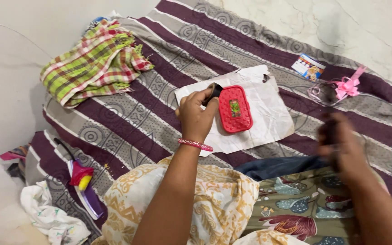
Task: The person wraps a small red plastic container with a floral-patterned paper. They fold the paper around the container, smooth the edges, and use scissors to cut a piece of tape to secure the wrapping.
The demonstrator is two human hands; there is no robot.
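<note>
Striped purple-grey mat (268,50): spread on pale floor.
Checked green-red cloth (94,61): on the mat's far left corner.
White paper sheet (268,118): mid-mat, creased.
Left hand (196,115): on the sheet's left edge, fingers closed around a small dark object (214,90).
Right hand (341,145): right of the sheet, blurred; grip cannot be told.
Red rectangular case (235,109): on the sheet, just beside the left hand.
Pink ribbon bow (348,86): right of the sheet.

A thin pink beaded bangle (195,144) circles the wrist of the person's left hand (195,115); both forearms are bare of sleeves. A cream cloth printed with mustard-yellow scrolls (214,195) and a grey-green fabric with maroon flowers (296,206) drape the lap.
</note>
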